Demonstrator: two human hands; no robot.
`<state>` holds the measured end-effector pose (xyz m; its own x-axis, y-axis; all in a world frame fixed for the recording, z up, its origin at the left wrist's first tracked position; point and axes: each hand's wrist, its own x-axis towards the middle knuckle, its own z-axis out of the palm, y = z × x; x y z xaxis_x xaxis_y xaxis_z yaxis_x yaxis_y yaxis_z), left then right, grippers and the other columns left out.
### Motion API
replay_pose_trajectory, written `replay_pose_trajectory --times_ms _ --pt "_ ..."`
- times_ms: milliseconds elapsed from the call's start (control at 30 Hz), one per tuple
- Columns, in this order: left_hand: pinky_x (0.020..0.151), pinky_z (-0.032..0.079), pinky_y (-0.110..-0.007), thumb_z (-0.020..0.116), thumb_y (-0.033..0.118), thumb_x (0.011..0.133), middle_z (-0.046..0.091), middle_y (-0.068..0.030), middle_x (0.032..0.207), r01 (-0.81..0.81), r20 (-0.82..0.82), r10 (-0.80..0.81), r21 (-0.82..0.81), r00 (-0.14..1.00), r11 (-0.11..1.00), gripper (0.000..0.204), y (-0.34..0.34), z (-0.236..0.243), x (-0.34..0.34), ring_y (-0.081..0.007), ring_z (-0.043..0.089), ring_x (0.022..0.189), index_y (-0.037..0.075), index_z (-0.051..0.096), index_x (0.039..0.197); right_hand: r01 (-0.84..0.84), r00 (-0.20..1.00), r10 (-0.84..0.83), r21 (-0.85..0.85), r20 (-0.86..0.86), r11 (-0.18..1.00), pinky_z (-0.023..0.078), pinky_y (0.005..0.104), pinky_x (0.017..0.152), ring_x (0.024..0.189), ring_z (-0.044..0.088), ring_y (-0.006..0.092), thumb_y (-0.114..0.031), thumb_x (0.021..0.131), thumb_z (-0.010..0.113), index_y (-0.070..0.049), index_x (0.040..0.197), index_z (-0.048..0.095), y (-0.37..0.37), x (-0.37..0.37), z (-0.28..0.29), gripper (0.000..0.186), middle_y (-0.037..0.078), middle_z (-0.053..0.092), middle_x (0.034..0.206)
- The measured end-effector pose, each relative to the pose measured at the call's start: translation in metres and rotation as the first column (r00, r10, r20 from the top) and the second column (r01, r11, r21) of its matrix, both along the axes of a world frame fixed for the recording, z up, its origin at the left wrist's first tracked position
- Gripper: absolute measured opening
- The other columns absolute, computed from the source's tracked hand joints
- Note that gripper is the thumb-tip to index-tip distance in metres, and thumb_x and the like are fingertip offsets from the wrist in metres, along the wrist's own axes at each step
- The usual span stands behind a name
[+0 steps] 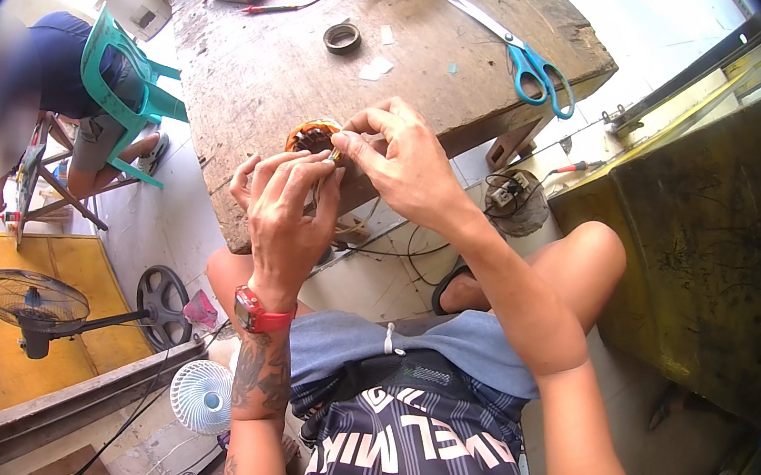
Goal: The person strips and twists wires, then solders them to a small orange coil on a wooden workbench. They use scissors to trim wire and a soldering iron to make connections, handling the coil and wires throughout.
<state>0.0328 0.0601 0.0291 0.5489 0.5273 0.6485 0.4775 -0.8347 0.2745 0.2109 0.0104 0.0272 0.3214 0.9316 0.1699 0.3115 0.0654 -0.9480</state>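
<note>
Dark patterned jersey [427, 465] fills the foreground, nearest the camera. From left to right: a green plastic chair [160, 100] stands beside a wooden table [248, 76]; the left hand [284, 201], its back to the camera, closes thumb and fingertips on thin strands [332, 154]; a ring-shaped, orange-rimmed coil [309, 136] sits at the table's near edge, just beyond the left fingertips, its opening facing upward. Round in outline, it shows no clear long axis. Beyond it lies a dark tape roll [341, 49]. The right hand [409, 164], nearer the coil, appears to pinch the strands beside the right rim, contact with which cannot be told. Blue-handled scissors [521, 53] lie farther right.
</note>
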Motion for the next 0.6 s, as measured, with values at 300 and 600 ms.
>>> replay_pose_trajectory --times_ms 300,600 --pt "0.117 0.031 -0.051 0.083 0.012 0.085 0.075 -0.0016 0.104 -0.153 0.217 0.159 -0.045 0.963 0.987 0.024 -0.017 -0.023 0.026 -0.0229 0.069 0.112 0.012 0.068 0.104 0.007 0.999 -0.008 -0.031 -0.036 1.000 0.051 0.0418 0.086 0.092 0.060 0.0276 -0.034 0.100 0.073 -0.002 0.107 0.076 0.000 -0.002 0.004 0.033 0.015 0.061 0.103" --pt "0.114 0.038 -0.051 0.088 0.011 0.083 0.075 -0.0030 0.097 -0.007 0.302 0.058 -0.168 0.951 0.986 0.018 -0.001 -0.020 0.019 -0.0240 0.072 0.105 0.012 0.071 0.091 -0.202 0.962 0.200 -0.009 0.184 0.979 0.051 0.0444 0.092 0.105 0.063 0.0360 -0.029 0.102 0.070 0.000 0.110 0.074 0.007 0.023 0.013 0.031 0.020 0.063 0.110"
